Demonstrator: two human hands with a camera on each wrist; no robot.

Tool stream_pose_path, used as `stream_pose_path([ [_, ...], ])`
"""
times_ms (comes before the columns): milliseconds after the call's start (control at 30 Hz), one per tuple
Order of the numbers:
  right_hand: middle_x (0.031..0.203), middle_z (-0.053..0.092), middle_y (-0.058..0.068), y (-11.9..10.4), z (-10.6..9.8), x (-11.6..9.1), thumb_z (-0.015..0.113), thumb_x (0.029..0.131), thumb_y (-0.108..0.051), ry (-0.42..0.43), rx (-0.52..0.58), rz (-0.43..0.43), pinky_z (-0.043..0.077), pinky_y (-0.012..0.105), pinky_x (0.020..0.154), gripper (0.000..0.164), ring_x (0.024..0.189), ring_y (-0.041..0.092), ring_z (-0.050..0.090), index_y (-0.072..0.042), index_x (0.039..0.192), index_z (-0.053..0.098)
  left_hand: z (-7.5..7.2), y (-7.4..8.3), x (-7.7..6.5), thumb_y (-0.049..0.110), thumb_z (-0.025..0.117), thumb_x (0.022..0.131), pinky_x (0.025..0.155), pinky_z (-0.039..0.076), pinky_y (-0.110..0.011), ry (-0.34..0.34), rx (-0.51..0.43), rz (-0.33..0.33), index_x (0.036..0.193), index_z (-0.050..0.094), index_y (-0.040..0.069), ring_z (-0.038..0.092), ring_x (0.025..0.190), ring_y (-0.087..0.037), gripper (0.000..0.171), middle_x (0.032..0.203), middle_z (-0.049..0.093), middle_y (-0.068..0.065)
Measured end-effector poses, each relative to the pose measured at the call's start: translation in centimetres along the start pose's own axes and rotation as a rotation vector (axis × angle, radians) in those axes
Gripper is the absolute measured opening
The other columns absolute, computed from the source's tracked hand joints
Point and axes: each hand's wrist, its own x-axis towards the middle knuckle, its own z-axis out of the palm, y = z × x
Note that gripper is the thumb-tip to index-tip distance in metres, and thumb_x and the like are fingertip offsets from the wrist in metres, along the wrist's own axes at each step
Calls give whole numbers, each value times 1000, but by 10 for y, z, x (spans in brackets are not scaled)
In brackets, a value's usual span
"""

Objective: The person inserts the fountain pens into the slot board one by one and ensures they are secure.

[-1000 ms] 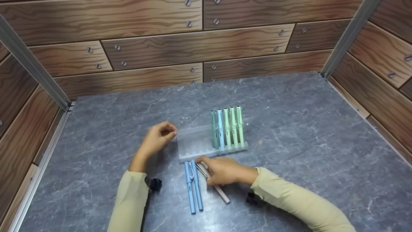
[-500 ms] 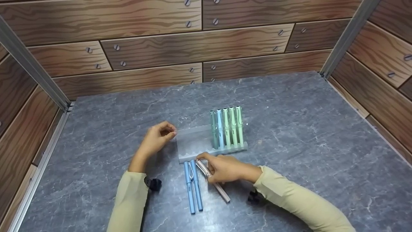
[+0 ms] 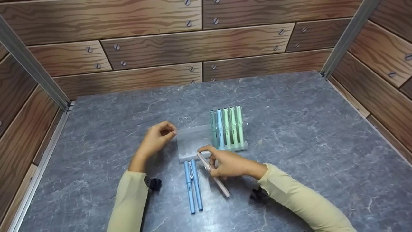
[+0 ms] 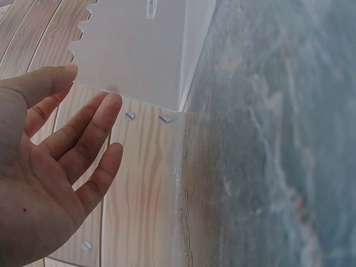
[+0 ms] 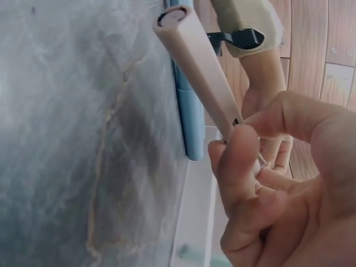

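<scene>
A translucent pen stand (image 3: 194,141) is on the table, with several green and blue pens (image 3: 227,127) upright in its right part. My left hand (image 3: 156,138) is at its left edge; thumb and index finger pinch the back corner, while other fingertips (image 4: 111,103) lie by the edge. In front of the stand, my right hand (image 3: 230,162) grips a pale pink pen (image 3: 222,187) around its middle, slanted over the table. Its flat end (image 5: 173,18) faces the camera in the right wrist view, and my fingers hide part of the barrel.
Two blue pens (image 3: 193,190) lie side by side on the grey marbled table (image 3: 289,122), just left of the pink pen and in front of the stand. Wood-patterned walls (image 3: 154,54) and metal corner posts (image 3: 351,38) enclose the table.
My right hand has taken the pink pen up off the table, moving slightly away from me and turning the pen so its clip no longer shows. The left hand has stayed put.
</scene>
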Motion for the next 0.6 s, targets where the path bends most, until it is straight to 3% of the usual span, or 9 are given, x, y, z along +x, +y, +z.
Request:
stream_pose_path([
  [367,83,57,1,2,-10,1,61,79,2,43,100,-106,43,19,56,74,73,17,52,-13,145,30,-2,1,0,9,65,91,81,52,-33,-6,-1,3,97,66,4,65,89,-22,7,98,71,-13],
  [600,87,53,3,3,-12,-1,59,79,7,48,215,-117,40,14,47,76,54,8,42,-18,145,30,-1,1,0,9,65,91,83,52,-36,-10,-11,4,97,66,4,66,91,-24,8,99,71,-13],
])
